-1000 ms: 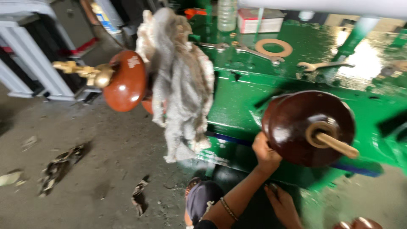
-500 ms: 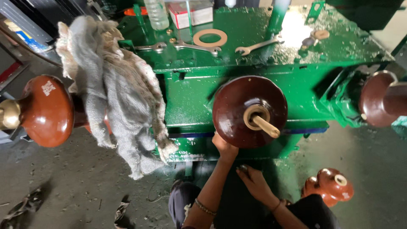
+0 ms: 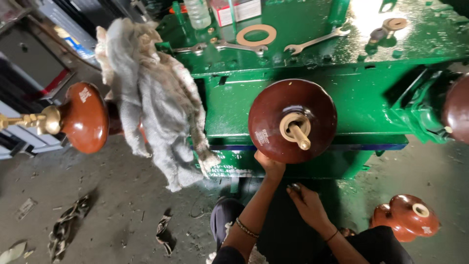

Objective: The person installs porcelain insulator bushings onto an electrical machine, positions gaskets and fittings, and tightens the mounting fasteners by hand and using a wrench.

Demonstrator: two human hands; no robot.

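- Brown glazed porcelain marks the far left: an insulator with a brass stud (image 3: pixel 80 117) juts sideways from the green tank, well to the left of both hands.
- A grey rag (image 3: pixel 156 107) hangs over the tank's corner, up and to the left of the left hand.
- The left hand (image 3: pixel 269 167) reaches up from a straight forearm with a bead bracelet at the wrist; its grip presses against the lower rim of the centre insulator (image 3: pixel 292 121), fingers curled out of sight behind the disc, so whether they close around anything cannot be told.
- That centre insulator sits mounted on the tank's front wall, directly above the left grip, its pale threaded stud pointing toward the camera.
- The step in hand looks like fitting or steadying this bushing on its seat; a sound next move would call for keeping the disc square to the wall while its fastening is worked.
- The right hand (image 3: pixel 307 204) hovers lower and to the right, palm down, fingers loosely bent around what may be a small metal part; too small to be sure.
- Spanners (image 3: pixel 312 43) and a flat ring gasket (image 3: pixel 256 35) lie on the tank's top surface, well above both grips.
- A loose brown insulator (image 3: pixel 408 216) lies on the floor, right of the right hand.
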